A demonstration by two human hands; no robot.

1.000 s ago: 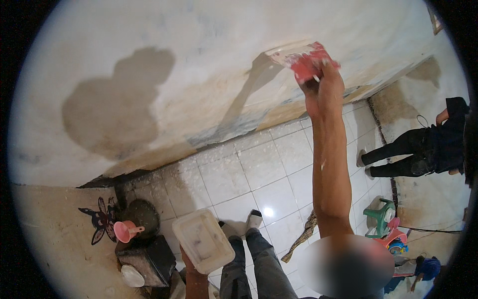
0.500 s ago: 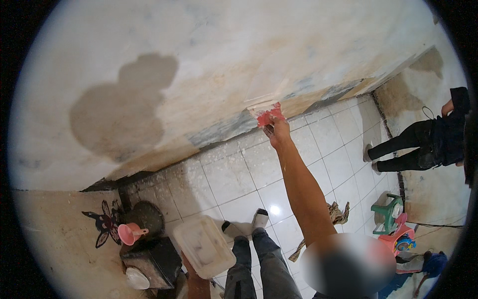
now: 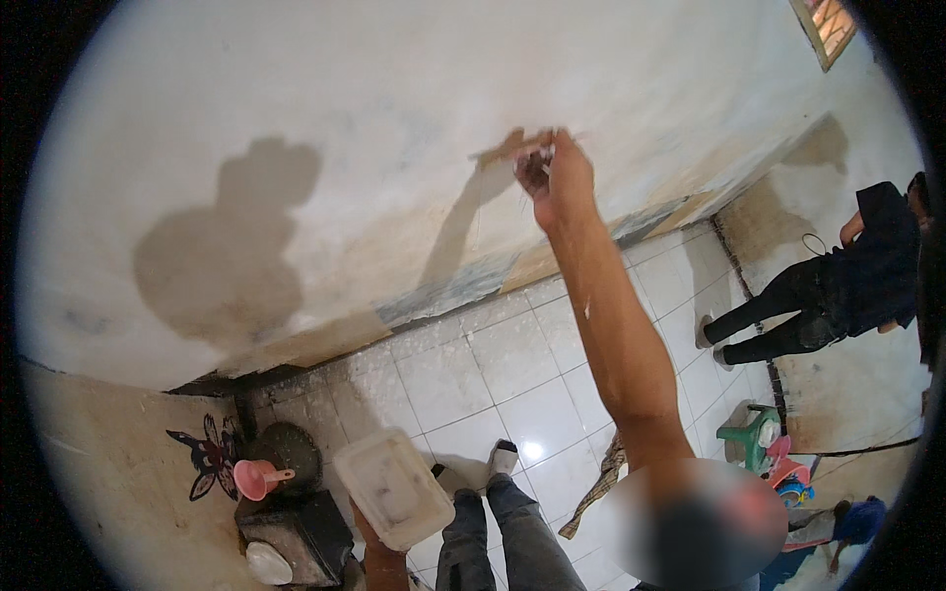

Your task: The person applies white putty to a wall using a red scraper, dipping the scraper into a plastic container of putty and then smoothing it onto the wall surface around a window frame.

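Note:
My right hand point(image 3: 558, 182) is raised against the pale, patchy wall point(image 3: 394, 89), its fingers closed on a putty spreader point(image 3: 512, 148). The spreader is seen nearly edge-on, with its long edge at the wall; its red face, visible earlier, is turned out of sight. Low on the left, my left hand point(image 3: 367, 522) grips the side of a whitish rectangular plastic tub point(image 3: 422, 530). Most of its fingers are hidden behind the tub. Greyish smears show inside the tub.
White floor tiles point(image 3: 512, 355) lie below the wall. At left stand a dark bucket point(image 3: 296, 443), a pink dipper point(image 3: 258, 479) and a black box point(image 3: 305, 532). Another person point(image 3: 828, 286) stands at right, near a green stool point(image 3: 754, 433). A patterned cloth point(image 3: 601, 483) lies behind my arm.
My right hand has moved up the wall with the spreader, which has turned from face-on to edge-on. The tub stays in my left hand, nearly in place.

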